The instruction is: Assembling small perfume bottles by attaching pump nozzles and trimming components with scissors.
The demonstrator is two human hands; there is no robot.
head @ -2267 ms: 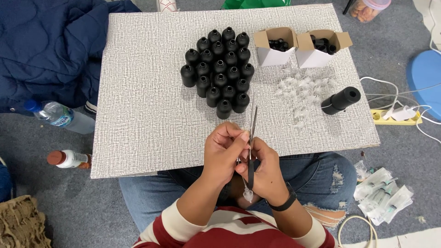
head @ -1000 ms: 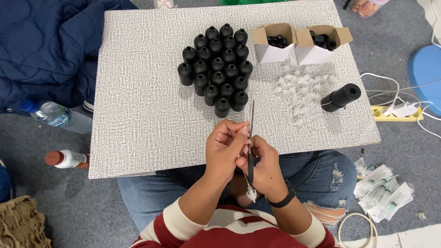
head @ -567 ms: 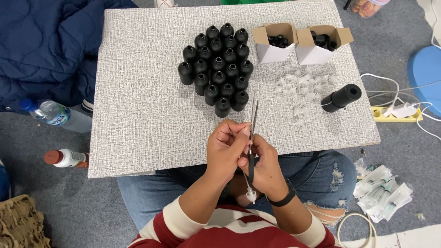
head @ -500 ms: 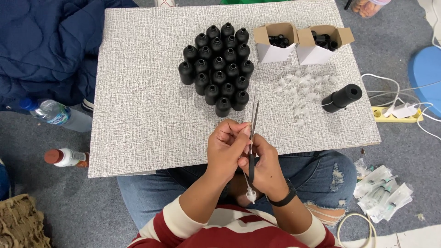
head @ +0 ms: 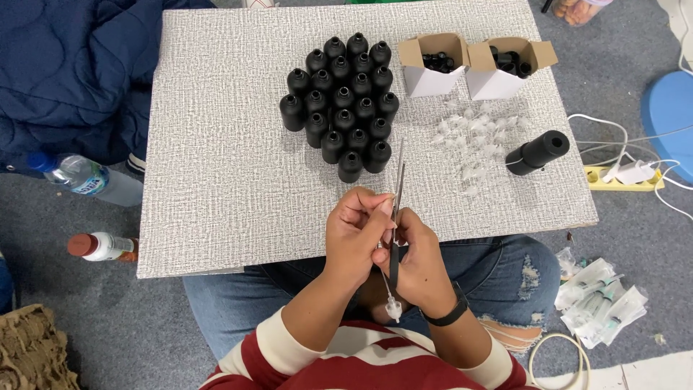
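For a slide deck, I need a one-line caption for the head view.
Both hands, left hand and right hand, grip scissors above a table beside clustered black bottles.

bright, even overhead light, soft shadows, sharp focus throughout.

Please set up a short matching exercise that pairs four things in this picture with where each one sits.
Things:
1. cluster of black bottles
2. two white boxes
3. lying black bottle
4. scissors

Places:
A. on its side near the board's right edge
B. held in the right hand, blades pointing away from the person
C. upright at the middle of the board
D. open at the board's far edge, holding black caps

Pairs: 1-C, 2-D, 3-A, 4-B
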